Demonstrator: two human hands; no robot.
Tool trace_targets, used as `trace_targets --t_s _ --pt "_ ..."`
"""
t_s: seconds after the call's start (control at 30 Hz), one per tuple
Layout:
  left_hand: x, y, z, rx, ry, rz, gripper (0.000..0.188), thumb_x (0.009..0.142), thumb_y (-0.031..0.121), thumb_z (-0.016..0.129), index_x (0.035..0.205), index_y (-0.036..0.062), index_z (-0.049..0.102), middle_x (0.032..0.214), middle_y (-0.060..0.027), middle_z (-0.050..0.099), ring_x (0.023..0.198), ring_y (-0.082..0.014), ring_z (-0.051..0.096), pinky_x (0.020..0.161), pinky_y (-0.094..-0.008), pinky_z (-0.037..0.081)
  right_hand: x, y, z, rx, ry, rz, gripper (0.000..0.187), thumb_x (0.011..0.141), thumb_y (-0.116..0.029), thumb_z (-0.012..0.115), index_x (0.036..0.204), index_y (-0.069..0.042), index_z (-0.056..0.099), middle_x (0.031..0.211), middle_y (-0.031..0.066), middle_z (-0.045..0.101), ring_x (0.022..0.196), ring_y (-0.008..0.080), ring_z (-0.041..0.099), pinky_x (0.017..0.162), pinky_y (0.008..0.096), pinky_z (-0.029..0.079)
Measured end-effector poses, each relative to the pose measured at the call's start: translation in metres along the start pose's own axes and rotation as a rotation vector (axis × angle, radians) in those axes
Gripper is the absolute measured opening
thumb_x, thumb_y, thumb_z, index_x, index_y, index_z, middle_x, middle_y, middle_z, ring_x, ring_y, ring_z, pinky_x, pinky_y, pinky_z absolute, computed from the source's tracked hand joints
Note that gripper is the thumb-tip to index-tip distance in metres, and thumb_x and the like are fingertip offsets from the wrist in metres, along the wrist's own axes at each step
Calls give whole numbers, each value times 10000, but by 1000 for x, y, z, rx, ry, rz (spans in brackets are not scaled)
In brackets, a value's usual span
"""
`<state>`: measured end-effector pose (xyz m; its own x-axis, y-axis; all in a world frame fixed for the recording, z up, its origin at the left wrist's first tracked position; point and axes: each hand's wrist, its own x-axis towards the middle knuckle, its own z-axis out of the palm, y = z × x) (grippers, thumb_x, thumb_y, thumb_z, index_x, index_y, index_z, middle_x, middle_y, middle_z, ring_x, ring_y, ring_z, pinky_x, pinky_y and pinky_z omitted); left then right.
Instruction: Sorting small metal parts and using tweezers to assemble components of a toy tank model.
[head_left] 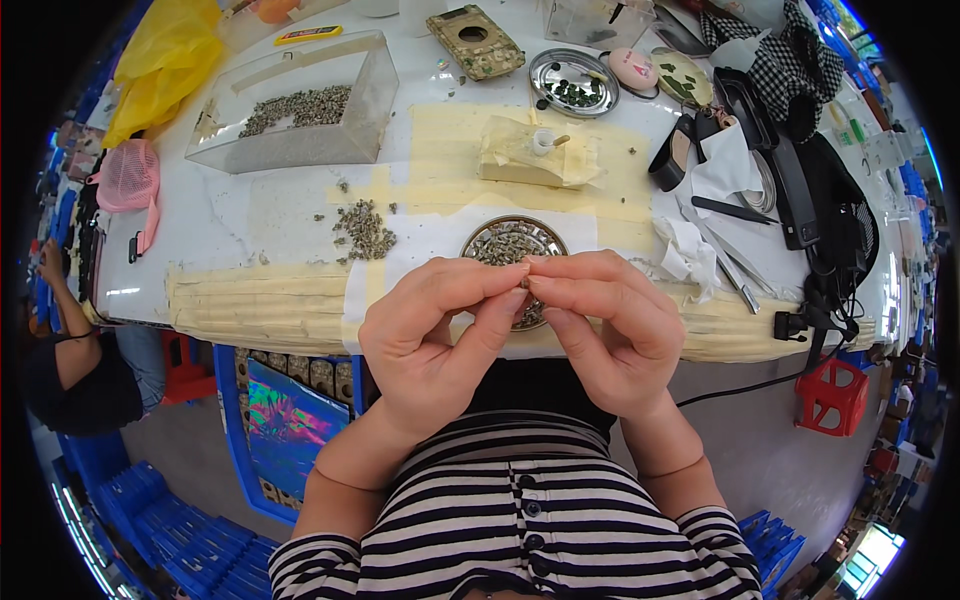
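The single view sits on the person's head and looks steeply down and forward over the white table (250, 215). It is close: the striped shirt (520, 520) fills the lower edge just below the table's near edge, and the far side bends toward the top rim. Beyond the table's ends, floor curves away.

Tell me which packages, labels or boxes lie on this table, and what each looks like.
Clear box: far left, rectangular, see-through, small grey-green bits inside.
Yellow label: behind the clear box, a narrow strip.
Camouflage case: far middle, flat, green-brown, round hole.
Yellow bag: far left corner, crumpled plastic.
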<state>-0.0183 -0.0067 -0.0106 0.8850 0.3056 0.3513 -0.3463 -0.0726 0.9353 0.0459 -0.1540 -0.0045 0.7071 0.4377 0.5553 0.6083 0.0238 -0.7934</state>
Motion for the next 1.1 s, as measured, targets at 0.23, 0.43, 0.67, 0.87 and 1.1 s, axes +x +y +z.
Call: trace_targets --t_s 0.23,0.43,0.67,0.87,1.1 --pt "1 1 1 -176 -31 -72 177 834 -84 592 1005 -59 631 863 -110 627 768 -128 613 673 -221 509 0 -1 0 3 -11 -19 223 732 56 676 944 -12 688 961 111 663 800 198 635 683 271 508" --pt "1 -1 -3 -518 -82 -292 142 894 1 554 1019 -35 611 880 -97 646 788 -129 630 678 -240 531 1 -3 -3 -30 -16 -46 236 725 60 675 949 -13 685 951 110 656 815 202 630 693 276 506" --pt "6 -4 -11 -971 -109 -599 179 935 117 530 1058 0 589 889 -89 649 741 -119 622 648 -210 510 4 -11 -12 -60 22 -15 239 719 64 666 946 -10 682 943 122 651 811 209 627 694 277 503" --pt "9 -3 -14 -1166 -103 -713 174 941 117 518 1056 10 592 881 -74 642 733 -103 609 635 -198 496 5 -12 -13 -92 46 -39 225 721 66 661 936 -2 677 919 125 653 806 212 629 693 278 502" --pt "10 -3 -16 -1249 -106 -768 175 942 102 510 1067 4 582 879 -72 640 738 -106 610 633 -193 495 3 -12 -24 -175 101 -29 212 724 66 656 929 11 668 892 130 650 793 214 628 693 275 496"
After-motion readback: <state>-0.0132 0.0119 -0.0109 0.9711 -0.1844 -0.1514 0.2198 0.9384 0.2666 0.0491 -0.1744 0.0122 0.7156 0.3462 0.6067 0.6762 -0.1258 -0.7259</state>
